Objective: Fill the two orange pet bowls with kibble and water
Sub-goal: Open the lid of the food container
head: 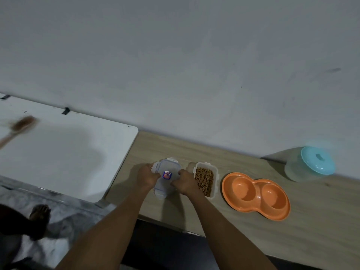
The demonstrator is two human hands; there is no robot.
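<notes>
Two hands, the left hand [146,177] and right hand [185,183], grip a clear lid [166,176] by its sides near the worktop's [311,221] left edge, beside the open kibble container [205,180], with the empty orange double bowl [256,195] on bare surface rightward and a blue-lidded jug [311,164] against the far wall.

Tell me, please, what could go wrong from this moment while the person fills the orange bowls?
The open kibble container stands right beside the right hand; a bump could spill it. The lid, held by both hands, sits close to the table's front edge and might slip off. The two bowls are shallow and joined, so poured water may reach the kibble side.
</notes>
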